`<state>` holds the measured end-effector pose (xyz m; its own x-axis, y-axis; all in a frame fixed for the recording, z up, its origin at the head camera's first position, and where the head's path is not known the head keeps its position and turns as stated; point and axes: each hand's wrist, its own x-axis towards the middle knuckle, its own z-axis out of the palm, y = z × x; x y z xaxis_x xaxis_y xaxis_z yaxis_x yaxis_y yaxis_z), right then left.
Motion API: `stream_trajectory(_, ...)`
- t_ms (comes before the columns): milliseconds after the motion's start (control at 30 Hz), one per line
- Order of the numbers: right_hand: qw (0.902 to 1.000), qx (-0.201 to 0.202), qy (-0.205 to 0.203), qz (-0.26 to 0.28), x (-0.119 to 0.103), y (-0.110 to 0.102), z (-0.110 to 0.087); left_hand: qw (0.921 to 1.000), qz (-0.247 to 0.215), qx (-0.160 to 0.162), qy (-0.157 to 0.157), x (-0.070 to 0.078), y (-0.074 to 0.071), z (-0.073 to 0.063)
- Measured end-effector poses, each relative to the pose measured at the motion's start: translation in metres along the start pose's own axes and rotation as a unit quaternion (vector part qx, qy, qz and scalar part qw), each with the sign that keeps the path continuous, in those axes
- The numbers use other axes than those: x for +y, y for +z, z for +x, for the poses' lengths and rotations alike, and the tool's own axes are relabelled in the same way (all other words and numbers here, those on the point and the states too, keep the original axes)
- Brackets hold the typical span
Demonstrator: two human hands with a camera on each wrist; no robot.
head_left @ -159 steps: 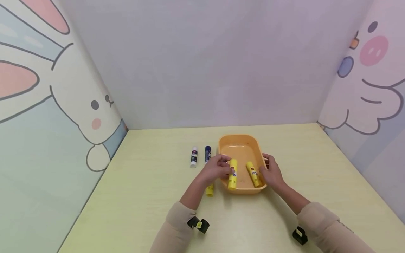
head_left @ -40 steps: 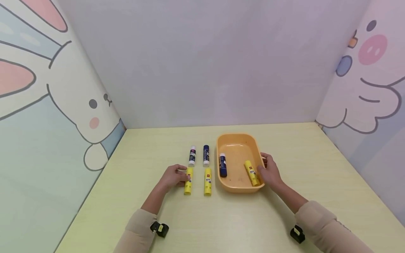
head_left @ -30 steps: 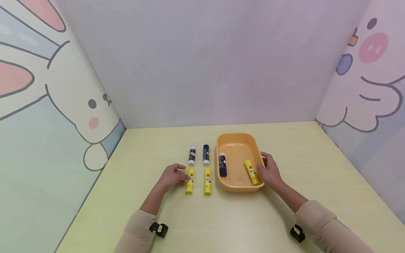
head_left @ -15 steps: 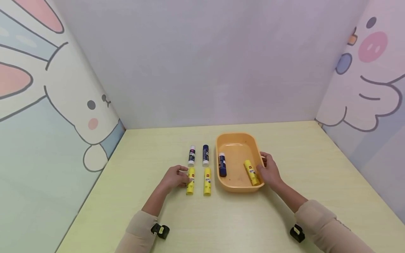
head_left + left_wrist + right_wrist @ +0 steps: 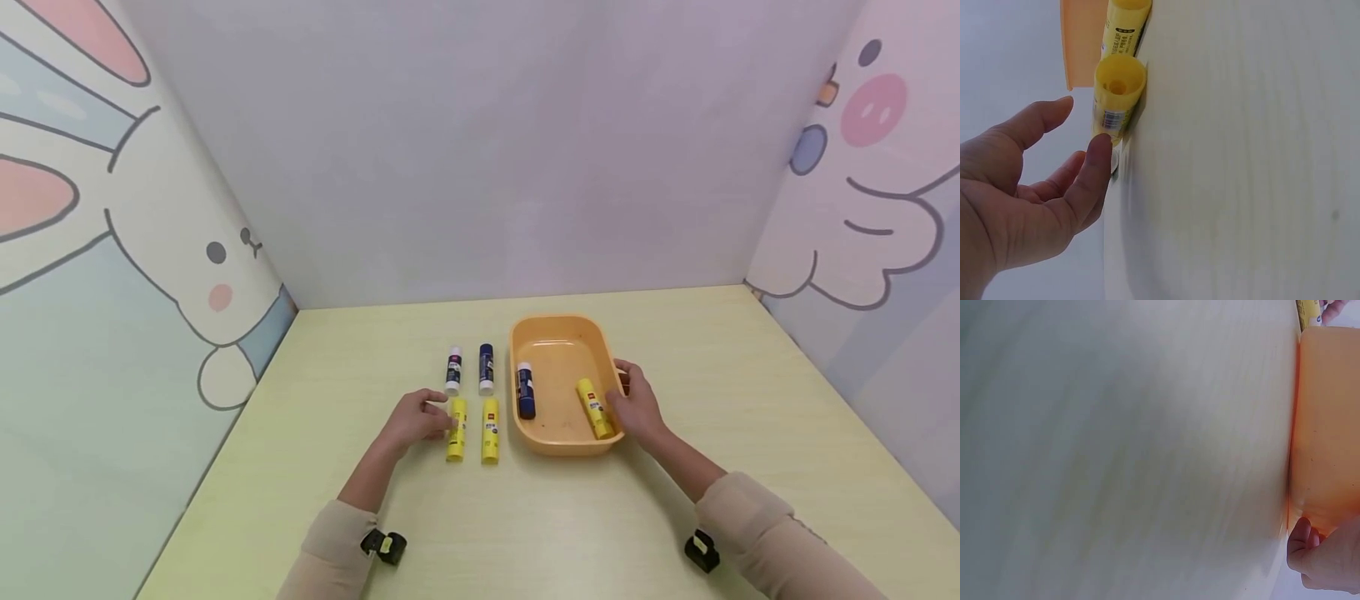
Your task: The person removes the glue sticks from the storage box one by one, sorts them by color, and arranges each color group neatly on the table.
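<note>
My left hand lies beside a yellow glue stick, at the left of the other yellow glue stick on the table. In the left wrist view, a fingertip meets the near side of the glue stick, while the thumb stays apart from it. My right hand grips the right rim of an orange tray, thumb on the inside. Within the tray are a dark blue glue stick along the left wall and a yellow glue stick slanting near the right wall.
Behind the yellow pair lie two navy-and-white glue sticks, a white-capped one and a blue-capped one. The pale wooden table ends at a plain back wall, with cartoon-printed side panels.
The yellow glue stick first held over the tray now lies on the table at the left. Over the last second it has slid slightly right beside my left hand. My right hand stays on the tray.
</note>
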<state>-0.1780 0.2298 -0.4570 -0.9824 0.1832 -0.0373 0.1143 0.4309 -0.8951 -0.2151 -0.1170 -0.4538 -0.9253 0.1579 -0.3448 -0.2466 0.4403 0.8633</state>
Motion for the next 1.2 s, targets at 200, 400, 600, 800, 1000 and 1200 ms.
stream_trajectory(200, 1.0, -0.005, 0.002, 0.002, -0.001, -0.001, -0.001, 0.9998, -0.016, -0.008, 0.008, 0.005, 0.002, -0.003)
stream_trajectory(400, 1.0, -0.004, 0.003, 0.0, -0.001, -0.001, -0.001, 0.999, -0.028, -0.016, 0.032, 0.015, 0.004, -0.006)
stream_trajectory(600, 0.9999, -0.003, 0.009, 0.003, 0.001, -0.001, 0.0, 0.9973, -0.048, -0.024, 0.051, 0.034, 0.007, -0.007)
stream_trajectory(800, 1.0, 0.0, 0.007, 0.001, 0.0, -0.001, 0.002, 0.9943, -0.063, -0.032, 0.08, 0.06, 0.014, -0.006)
stream_trajectory(1000, 0.9999, -0.003, 0.012, -0.003, -0.001, -0.001, 0.003, 0.9915, -0.071, -0.047, 0.098, 0.083, 0.024, -0.003)
stream_trajectory(1200, 0.9998, -0.008, 0.018, 0.002, -0.002, -0.002, 0.001, 0.9883, -0.086, -0.063, 0.109, 0.1, 0.036, 0.0)
